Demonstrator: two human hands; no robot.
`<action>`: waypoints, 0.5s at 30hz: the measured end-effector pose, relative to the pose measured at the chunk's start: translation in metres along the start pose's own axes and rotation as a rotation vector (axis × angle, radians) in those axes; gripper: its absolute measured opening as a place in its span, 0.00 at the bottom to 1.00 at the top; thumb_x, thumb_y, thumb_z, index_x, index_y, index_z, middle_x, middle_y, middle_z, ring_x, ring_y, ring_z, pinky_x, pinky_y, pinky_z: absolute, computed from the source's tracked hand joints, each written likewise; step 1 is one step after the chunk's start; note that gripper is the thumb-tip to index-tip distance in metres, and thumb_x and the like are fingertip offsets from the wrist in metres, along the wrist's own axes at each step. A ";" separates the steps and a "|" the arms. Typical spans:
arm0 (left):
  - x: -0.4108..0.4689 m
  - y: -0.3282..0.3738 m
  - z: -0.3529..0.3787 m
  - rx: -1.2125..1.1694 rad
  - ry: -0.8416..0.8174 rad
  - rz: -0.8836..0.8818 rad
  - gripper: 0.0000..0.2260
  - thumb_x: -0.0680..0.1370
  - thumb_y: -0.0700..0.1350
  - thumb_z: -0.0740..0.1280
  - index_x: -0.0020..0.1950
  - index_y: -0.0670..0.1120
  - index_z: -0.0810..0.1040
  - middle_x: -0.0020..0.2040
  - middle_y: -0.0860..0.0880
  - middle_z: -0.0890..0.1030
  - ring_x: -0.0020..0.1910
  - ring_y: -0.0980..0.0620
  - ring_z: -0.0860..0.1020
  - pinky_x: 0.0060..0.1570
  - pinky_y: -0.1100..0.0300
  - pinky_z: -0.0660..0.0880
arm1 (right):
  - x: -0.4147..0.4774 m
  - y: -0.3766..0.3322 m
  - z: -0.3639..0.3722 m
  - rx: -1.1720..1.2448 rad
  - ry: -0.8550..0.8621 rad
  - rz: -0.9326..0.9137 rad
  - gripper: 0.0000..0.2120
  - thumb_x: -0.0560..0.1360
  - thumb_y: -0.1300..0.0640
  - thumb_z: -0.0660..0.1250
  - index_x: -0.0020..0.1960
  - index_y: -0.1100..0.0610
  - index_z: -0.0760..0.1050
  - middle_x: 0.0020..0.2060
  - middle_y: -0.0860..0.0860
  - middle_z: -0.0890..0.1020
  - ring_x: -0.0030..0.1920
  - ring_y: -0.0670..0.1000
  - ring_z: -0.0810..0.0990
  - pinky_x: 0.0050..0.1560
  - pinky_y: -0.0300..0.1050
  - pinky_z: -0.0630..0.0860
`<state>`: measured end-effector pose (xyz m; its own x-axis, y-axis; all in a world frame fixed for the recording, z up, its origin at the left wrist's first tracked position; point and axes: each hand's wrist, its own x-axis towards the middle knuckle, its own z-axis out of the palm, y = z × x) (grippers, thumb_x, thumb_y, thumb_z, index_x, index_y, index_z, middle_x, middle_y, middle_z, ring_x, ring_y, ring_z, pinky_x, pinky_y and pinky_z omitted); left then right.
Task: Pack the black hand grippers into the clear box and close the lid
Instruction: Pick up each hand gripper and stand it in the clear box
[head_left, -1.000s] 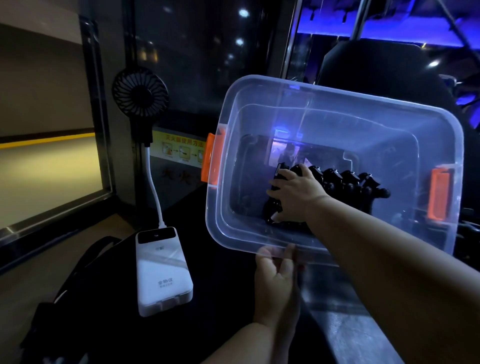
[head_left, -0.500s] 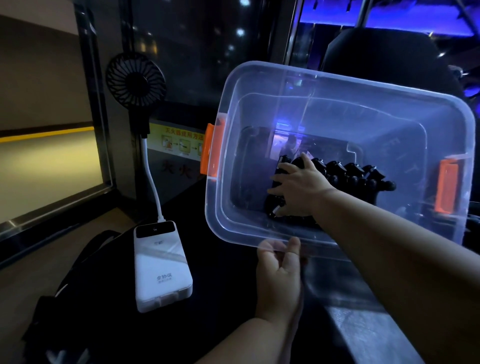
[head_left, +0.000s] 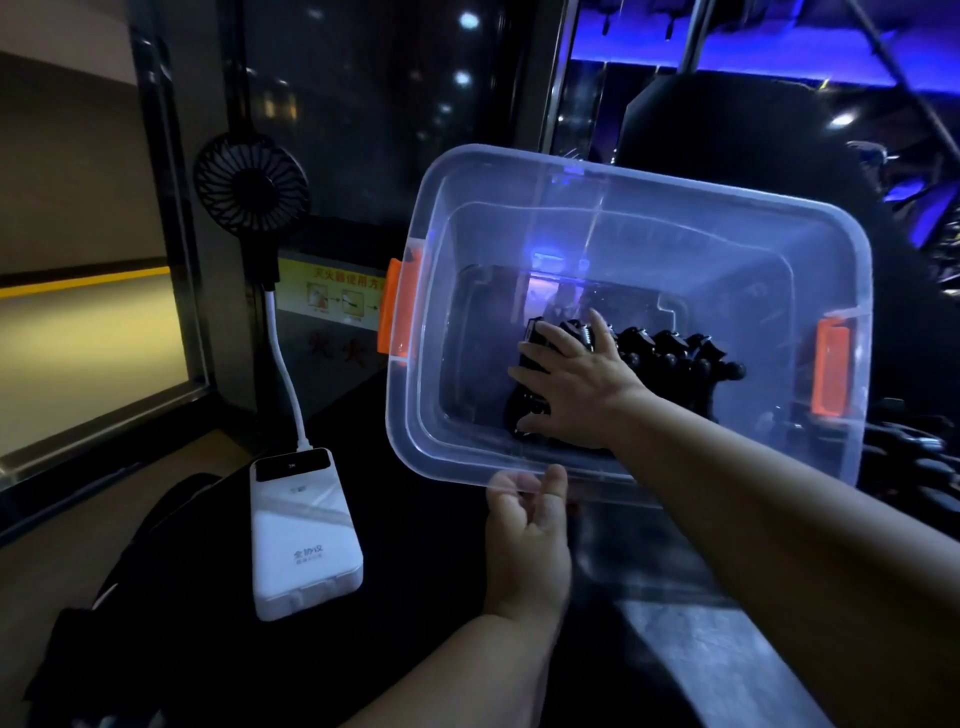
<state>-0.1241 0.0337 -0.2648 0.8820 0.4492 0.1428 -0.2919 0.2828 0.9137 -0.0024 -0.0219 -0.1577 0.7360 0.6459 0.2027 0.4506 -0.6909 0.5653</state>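
The right hand (head_left: 574, 387) presses spread fingers on stiff, knobbly black hand grippers (head_left: 670, 358) inside the tilted clear box (head_left: 623, 218), whose slick near rim the left hand (head_left: 527, 525) pinches.

Right hand (head_left: 576, 387) reaches far forward on an extended bare arm, palm down, fingers (head_left: 524, 374) spread flat. Left hand (head_left: 527, 530) lower, palm up, fingers (head_left: 555, 480) curled upward, possibly gripping; dim light, unclear.

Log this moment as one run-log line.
stage: packing | right hand on hand grippers inside clear box | left hand holds near rim | lid: unseen
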 end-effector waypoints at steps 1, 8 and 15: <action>0.000 0.000 -0.001 0.012 -0.002 0.005 0.19 0.67 0.63 0.65 0.44 0.48 0.69 0.40 0.44 0.79 0.42 0.44 0.78 0.48 0.49 0.74 | -0.005 0.001 0.000 0.033 0.005 0.017 0.34 0.74 0.29 0.51 0.76 0.41 0.54 0.77 0.44 0.52 0.77 0.49 0.39 0.70 0.69 0.34; -0.002 0.006 0.000 0.037 0.019 0.033 0.16 0.70 0.59 0.64 0.44 0.47 0.69 0.44 0.41 0.81 0.46 0.42 0.79 0.48 0.51 0.74 | -0.060 0.008 0.002 0.246 0.225 0.233 0.38 0.67 0.27 0.43 0.72 0.41 0.64 0.75 0.45 0.61 0.77 0.50 0.48 0.72 0.61 0.43; -0.010 0.016 0.001 0.007 -0.057 0.059 0.07 0.81 0.46 0.60 0.48 0.45 0.65 0.36 0.51 0.85 0.34 0.61 0.78 0.42 0.63 0.71 | -0.129 0.032 0.025 0.408 0.365 0.456 0.31 0.70 0.30 0.49 0.62 0.45 0.75 0.61 0.45 0.76 0.69 0.52 0.63 0.62 0.55 0.63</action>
<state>-0.1369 0.0329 -0.2513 0.8829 0.4159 0.2179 -0.3417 0.2509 0.9057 -0.0702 -0.1356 -0.1854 0.7124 0.2814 0.6429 0.3433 -0.9387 0.0304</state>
